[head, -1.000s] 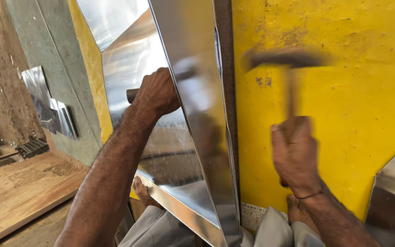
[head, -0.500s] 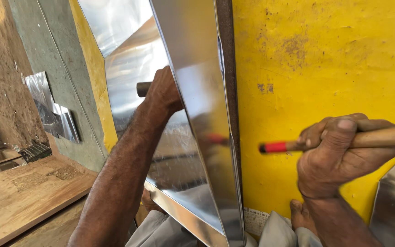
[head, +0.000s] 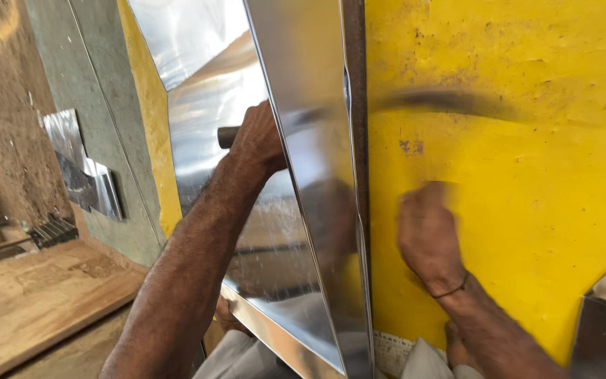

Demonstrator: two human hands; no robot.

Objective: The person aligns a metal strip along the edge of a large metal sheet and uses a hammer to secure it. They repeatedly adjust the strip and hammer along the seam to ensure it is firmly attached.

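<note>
Big yellow panel (head: 527, 231) filling the right of frame, one shiny folded metal sheet (head: 303, 210) standing up through the centre. Left hand (head: 257, 140) wrapped tight round a dark bar (head: 227, 136) behind the sheet. Right hand (head: 426, 235) fisted on one hammer (head: 443, 102), mid-blur, upper right. Best to land blows square on the seam, bar braced behind. Two hands, one sheet, one hammer.

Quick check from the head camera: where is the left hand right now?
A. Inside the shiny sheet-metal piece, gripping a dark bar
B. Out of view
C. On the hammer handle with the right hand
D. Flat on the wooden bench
A. The left hand reaches in behind the folded edge of the sheet-metal piece and is closed around a dark bar, while the blurred right hand swings the hammer over the yellow surface.
</note>
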